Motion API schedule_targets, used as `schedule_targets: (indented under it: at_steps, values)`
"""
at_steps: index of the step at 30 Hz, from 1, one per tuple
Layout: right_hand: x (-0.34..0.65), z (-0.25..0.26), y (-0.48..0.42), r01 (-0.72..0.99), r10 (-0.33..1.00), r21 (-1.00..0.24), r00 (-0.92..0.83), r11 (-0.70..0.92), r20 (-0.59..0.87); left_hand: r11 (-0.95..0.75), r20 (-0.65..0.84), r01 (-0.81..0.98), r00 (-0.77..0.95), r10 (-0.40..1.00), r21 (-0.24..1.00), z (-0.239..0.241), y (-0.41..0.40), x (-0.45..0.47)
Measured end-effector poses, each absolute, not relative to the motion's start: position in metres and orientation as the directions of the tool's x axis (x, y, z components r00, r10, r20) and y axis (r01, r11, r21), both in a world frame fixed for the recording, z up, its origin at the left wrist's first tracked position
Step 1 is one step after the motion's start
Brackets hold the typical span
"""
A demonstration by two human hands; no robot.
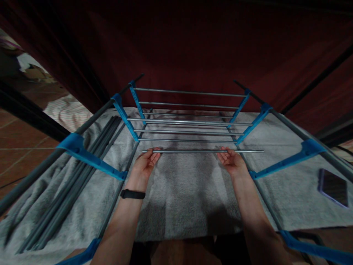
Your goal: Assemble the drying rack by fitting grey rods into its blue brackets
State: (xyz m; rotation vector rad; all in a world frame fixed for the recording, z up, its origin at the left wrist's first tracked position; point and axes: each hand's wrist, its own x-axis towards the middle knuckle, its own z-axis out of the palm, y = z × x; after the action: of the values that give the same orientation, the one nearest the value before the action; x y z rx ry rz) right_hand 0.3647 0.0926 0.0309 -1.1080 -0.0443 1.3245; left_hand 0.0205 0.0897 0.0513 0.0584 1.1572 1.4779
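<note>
A thin metal rod (190, 151) lies level across both my hands, between the two sides of a rack frame. My left hand (146, 161) pinches it near its left end, a black band on the wrist. My right hand (229, 159) has its fingers around the rod toward the right end. Blue plastic brackets stand on either side: the left bracket (93, 158) and the right bracket (286, 163) have no rod between them. Farther back, several metal rods (190, 122) span the other blue brackets.
Grey tubes (79, 176) lie in a bundle on the grey blanket (187, 198) at left. A phone (333, 187) rests on the blanket at right. Long side poles (96, 117) run along the frame. Dark red fabric (187, 48) hangs behind it.
</note>
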Motion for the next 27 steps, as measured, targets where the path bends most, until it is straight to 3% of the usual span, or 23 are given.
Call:
schedule_targets:
  at_steps: [22,27]
  values:
    - [0.318,0.015,0.089,-0.728,0.812,-0.644,0.219,-0.234,-0.542,0.339,-0.590,-0.708,-0.135,0.796,0.619,0.035,0.084,0.047]
    - [0.333,0.019,0.091,-0.740,0.782,-0.640,0.268,-0.206,-0.562,0.311,-0.565,-0.697,-0.163,0.808,0.646,0.039,0.085,0.042]
